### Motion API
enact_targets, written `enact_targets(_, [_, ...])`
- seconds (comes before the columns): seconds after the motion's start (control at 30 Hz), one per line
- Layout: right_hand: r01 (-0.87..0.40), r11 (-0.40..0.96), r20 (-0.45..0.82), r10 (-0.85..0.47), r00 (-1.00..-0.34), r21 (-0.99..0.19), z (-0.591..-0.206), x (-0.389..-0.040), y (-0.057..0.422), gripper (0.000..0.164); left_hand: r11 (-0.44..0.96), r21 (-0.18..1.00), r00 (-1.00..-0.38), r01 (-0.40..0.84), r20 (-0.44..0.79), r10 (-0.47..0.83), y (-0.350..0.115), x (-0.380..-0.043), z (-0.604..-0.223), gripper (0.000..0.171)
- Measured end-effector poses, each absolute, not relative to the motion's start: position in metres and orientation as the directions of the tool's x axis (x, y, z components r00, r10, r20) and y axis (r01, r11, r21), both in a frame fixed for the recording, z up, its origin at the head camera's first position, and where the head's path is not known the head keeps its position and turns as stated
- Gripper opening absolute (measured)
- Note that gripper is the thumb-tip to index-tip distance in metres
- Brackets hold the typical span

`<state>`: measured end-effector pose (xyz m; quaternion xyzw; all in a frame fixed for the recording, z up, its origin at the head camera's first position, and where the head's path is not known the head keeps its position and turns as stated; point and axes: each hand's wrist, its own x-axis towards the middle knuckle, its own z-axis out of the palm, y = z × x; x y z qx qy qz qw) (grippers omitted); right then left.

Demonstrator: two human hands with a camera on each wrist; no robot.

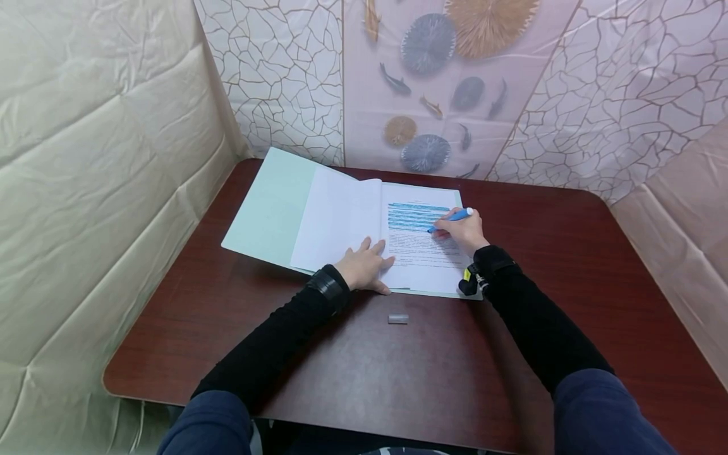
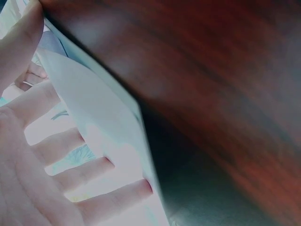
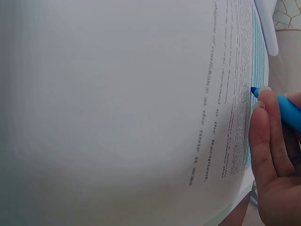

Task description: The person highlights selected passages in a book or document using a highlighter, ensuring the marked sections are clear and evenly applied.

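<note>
An open pale green folder (image 1: 267, 208) lies on the dark wood table (image 1: 569, 265) with a printed page (image 1: 421, 253) on its right side. Several top lines carry blue highlighting (image 1: 418, 216). My right hand (image 1: 467, 230) grips a blue highlighter (image 1: 452, 218), tip down on the page at the end of the marked lines; the right wrist view shows the highlighter tip (image 3: 254, 91) against the text. My left hand (image 1: 364, 266) lies flat, fingers spread, pressing on the lower left of the page. In the left wrist view the fingers (image 2: 70, 146) rest on the paper (image 2: 94, 113).
A small grey highlighter cap (image 1: 398, 318) lies on the table just in front of the folder. Cream padded panels stand at left and right, and a patterned sheet with fish and round shapes hangs behind the table.
</note>
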<state>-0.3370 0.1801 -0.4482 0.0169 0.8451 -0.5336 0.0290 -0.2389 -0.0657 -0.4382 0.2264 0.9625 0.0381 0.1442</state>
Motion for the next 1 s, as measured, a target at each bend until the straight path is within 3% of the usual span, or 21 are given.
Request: enact_targets(1.0, [0.061, 0.442, -0.055, 0.026, -0.998, -0.895, -0.4497, -0.3378, 0.1845, 0.021, 0.896, 0.134, -0.855, 0.423, -0.269, 0.444, -0.0649, -0.2362, -0.4374, 0.080])
